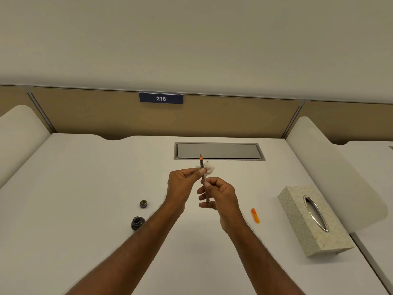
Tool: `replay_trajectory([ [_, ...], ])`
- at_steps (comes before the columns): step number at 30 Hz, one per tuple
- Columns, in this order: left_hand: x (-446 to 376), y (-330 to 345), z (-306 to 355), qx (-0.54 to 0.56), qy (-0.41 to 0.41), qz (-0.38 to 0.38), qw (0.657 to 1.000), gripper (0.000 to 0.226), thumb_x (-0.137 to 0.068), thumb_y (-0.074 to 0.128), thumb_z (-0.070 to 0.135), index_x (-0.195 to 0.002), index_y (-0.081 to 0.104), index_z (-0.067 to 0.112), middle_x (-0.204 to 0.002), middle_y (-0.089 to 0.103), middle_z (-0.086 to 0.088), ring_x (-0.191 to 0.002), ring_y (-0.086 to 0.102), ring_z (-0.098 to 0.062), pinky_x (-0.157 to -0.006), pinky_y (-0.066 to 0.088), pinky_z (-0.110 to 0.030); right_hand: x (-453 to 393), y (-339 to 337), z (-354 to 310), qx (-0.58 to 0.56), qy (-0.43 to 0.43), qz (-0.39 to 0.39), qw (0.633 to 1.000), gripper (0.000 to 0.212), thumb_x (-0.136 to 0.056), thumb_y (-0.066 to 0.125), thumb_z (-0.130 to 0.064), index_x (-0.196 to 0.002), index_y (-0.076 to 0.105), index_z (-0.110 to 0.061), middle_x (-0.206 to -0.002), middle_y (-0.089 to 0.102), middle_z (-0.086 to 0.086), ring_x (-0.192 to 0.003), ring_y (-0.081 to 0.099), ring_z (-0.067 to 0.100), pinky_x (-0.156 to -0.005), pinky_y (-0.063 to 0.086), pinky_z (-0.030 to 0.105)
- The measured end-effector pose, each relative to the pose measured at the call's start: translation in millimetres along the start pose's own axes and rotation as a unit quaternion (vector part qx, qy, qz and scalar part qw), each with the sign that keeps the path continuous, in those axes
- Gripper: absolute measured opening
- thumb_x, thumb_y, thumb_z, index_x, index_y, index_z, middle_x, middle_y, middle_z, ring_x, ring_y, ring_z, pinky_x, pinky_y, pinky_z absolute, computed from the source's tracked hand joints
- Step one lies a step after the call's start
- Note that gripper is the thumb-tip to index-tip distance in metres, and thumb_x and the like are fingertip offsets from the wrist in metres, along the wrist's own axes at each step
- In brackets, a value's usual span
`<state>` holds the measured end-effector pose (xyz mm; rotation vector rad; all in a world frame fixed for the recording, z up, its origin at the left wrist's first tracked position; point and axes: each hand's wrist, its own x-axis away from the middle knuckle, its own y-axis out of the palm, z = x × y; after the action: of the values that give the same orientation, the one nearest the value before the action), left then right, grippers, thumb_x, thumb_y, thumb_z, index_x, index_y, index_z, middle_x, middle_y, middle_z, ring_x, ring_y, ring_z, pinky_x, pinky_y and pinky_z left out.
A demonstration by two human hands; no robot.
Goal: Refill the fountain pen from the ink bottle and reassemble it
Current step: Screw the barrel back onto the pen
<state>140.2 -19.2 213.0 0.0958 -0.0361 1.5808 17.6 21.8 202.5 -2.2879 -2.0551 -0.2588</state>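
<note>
White desk point(85, 188) fills the lower two thirds of the frame; tan partition panels run across behind it.

Left of centre, lower part of frame: ink bottle point(137, 223), dark glass, open mouth, upright on the desk. Its cap point(143, 203) lies just above it in the frame, apart from the bottle, open side up.

Upper centre: blue plate point(161, 98) reading "216" on the partition rail. Below it, a grey recessed cover point(219, 150) set into the desk.

Centre of frame: both hands raised above the desk, holding the fountain pen point(202, 173). Pen is near upright, nib at top, orange grip section just below the nib, thin barrel running down between the hands. Left hand point(182, 184) pinches the pen near its upper part with thumb and fingertips, together with a wad of white tissue point(209, 168) that sits against the pen beside the fingertips. Right hand point(221, 196) grips the lower part of the pen, fingers curled round it. Whether the tissue shows ink stains: cannot tell.

Right of centre, lower: orange pen cap point(255, 215) lying on the desk, well apart from the hands.

Far right: patterned tissue box point(297, 226) with an oval, silver-rimmed opening, resting on the desk near its right edge.
</note>
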Motion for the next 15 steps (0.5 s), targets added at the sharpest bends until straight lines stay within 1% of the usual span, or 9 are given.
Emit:
replay_trajectory([
  [2,1.3,-1.1,1.9,-0.003,-0.001,-0.008,1.0,0.023,-0.089,0.07,0.026,-0.109,0.077,0.016,-0.105,0.077,0.003,-0.096,0.068,-0.001,-0.095,0.049,-0.027,2.3,0.1,1.3,-0.007,0.001,-0.01,1.0,0.02,-0.1,0.054,-0.025,-0.103,0.069,-0.012,-0.084,0.074,0.009,-0.072,0.071,0.022,-0.063,0.061,0.034],
  [4,2.7,-1.9,4.2,-0.002,0.002,-0.008,1.0,0.025,-0.089,0.07,0.026,-0.111,0.076,0.016,-0.104,0.076,0.004,-0.096,0.067,0.0,-0.097,0.048,-0.03,4.2,0.3,1.7,-0.015,0.003,-0.012,1.0,0.022,-0.101,0.052,-0.025,-0.105,0.068,-0.011,-0.086,0.074,0.01,-0.073,0.07,0.024,-0.064,0.06,0.035],
  [6,3.3,-2.9,6.2,0.005,0.007,-0.002,1.0,0.024,-0.089,0.07,0.026,-0.111,0.076,0.018,-0.098,0.076,0.01,-0.092,0.067,0.003,-0.095,0.049,-0.027,5.6,0.4,1.4,-0.017,0.006,-0.014,1.0,0.022,-0.102,0.05,-0.023,-0.106,0.068,-0.01,-0.086,0.073,0.011,-0.073,0.07,0.024,-0.063,0.06,0.035],
  [8,3.1,-3.4,6.7,0.011,0.017,0.005,1.0,0.024,-0.088,0.072,0.025,-0.111,0.076,0.019,-0.093,0.077,0.013,-0.089,0.069,0.006,-0.087,0.049,-0.017,7.1,0.9,0.6,-0.011,0.006,-0.017,1.0,0.022,-0.103,0.049,-0.022,-0.104,0.068,-0.011,-0.085,0.073,0.01,-0.072,0.07,0.023,-0.063,0.06,0.034],
  [9,3.3,-3.4,7.4,0.01,0.023,0.009,1.0,0.025,-0.087,0.072,0.024,-0.111,0.075,0.018,-0.096,0.077,0.01,-0.09,0.069,0.005,-0.083,0.047,-0.014,7.6,0.9,0.4,-0.006,0.006,-0.019,1.0,0.022,-0.102,0.049,-0.023,-0.104,0.068,-0.012,-0.085,0.073,0.01,-0.072,0.07,0.023,-0.063,0.06,0.034],
  [11,3.3,-2.6,7.8,0.002,0.029,0.019,0.999,0.027,-0.086,0.073,0.023,-0.112,0.075,0.015,-0.105,0.077,0.0,-0.097,0.069,-0.004,-0.082,0.045,-0.013,7.7,0.8,0.6,-0.001,0.004,-0.021,1.0,0.022,-0.102,0.05,-0.023,-0.103,0.069,-0.013,-0.084,0.074,0.009,-0.072,0.07,0.023,-0.064,0.06,0.033],
  [13,3.0,-2.1,7.6,-0.006,0.031,0.03,0.999,0.029,-0.086,0.074,0.023,-0.113,0.075,0.013,-0.108,0.076,-0.004,-0.101,0.068,-0.013,-0.084,0.045,-0.016,8.2,1.2,0.8,-0.003,0.005,-0.011,1.0,0.019,-0.1,0.053,-0.023,-0.103,0.07,-0.013,-0.083,0.074,0.009,-0.071,0.07,0.023,-0.064,0.06,0.033],
  [15,3.3,-1.9,7.3,-0.01,0.03,0.033,0.999,0.029,-0.086,0.074,0.022,-0.113,0.074,0.013,-0.11,0.076,-0.005,-0.103,0.068,-0.016,-0.09,0.047,-0.021,8.5,1.4,1.6,-0.006,0.002,0.014,1.0,0.014,-0.095,0.063,-0.023,-0.103,0.068,-0.012,-0.08,0.075,0.007,-0.067,0.07,0.022,-0.062,0.06,0.032],
])
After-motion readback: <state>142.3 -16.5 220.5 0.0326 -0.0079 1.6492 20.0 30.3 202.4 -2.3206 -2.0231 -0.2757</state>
